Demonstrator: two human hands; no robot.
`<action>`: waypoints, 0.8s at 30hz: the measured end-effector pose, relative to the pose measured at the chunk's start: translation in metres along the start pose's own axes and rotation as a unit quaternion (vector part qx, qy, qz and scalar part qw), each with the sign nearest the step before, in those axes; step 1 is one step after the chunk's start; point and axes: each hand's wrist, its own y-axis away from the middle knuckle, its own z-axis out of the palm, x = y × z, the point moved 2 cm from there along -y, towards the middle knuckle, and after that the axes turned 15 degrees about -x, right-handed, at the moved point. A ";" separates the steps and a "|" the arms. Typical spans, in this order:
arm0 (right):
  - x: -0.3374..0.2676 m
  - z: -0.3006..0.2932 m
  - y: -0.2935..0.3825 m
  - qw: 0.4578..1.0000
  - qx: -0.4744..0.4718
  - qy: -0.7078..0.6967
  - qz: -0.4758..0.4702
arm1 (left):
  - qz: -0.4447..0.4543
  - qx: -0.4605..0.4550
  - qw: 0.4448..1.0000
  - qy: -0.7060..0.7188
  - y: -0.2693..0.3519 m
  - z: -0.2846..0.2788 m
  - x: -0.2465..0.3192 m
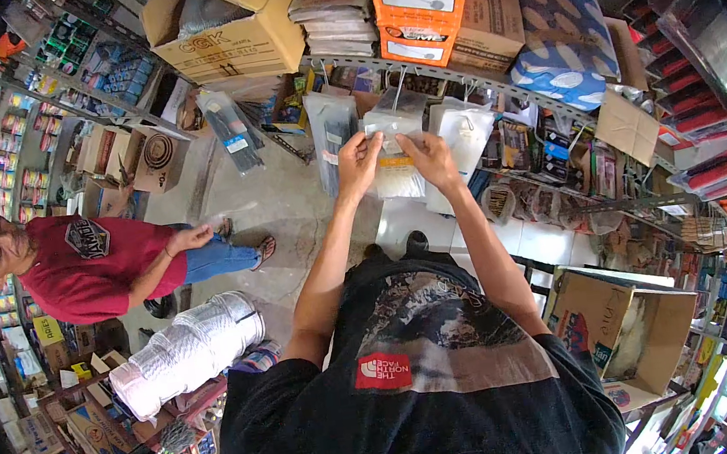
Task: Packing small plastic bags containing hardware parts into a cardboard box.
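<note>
Both my hands are raised to a clear plastic packet of white cable ties [398, 179] with a yellow-orange label band, below a metal hook on the shelf edge. My left hand [359, 160] pinches the packet's upper left edge between thumb and fingers. On its upper right side, my right hand [429, 155] grips the plastic in the same way. To the left hangs a packet of black cable ties [332, 133], and another packet of white ties [463, 131] hangs to the right. Whether the held packet is still on its hook cannot be told.
A person in a red shirt [105, 263] stands at the left, holding something thin and clear. Close by lies a wrapped white roll [189, 348]. An open cardboard box [235, 46] and orange packets [419, 5] top the shelf. At the right stands another open box [651, 335].
</note>
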 end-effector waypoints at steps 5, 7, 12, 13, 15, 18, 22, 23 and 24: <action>-0.007 0.005 -0.004 0.998 -0.020 0.039 0.042 | -0.014 -0.005 1.000 0.008 -0.002 -0.010 0.001; -0.007 0.010 -0.004 0.998 -0.032 0.018 0.049 | -0.006 -0.009 1.000 0.009 -0.004 -0.014 -0.001; -0.009 0.021 0.000 0.998 0.061 0.006 0.032 | -0.058 -0.041 0.993 -0.091 -0.007 -0.021 0.013; -0.003 0.021 0.000 0.995 0.090 0.005 0.041 | -0.076 -0.083 0.987 -0.114 -0.013 -0.024 0.004; 0.004 0.025 -0.001 0.989 0.131 0.056 0.038 | -0.023 -0.075 0.987 -0.139 -0.017 -0.024 0.001; 0.002 0.029 -0.002 0.968 0.179 0.164 0.067 | 0.025 -0.052 0.988 -0.141 -0.016 -0.024 0.004; -0.016 0.040 0.002 0.971 0.193 0.133 0.037 | 0.019 -0.070 0.988 -0.134 -0.016 -0.031 0.003; -0.018 0.043 0.002 0.973 0.200 0.111 0.025 | 0.017 -0.101 0.983 -0.150 -0.017 -0.032 0.006; -0.019 0.045 0.003 0.974 0.208 0.089 0.013 | 0.014 -0.133 0.977 -0.166 -0.019 -0.032 0.008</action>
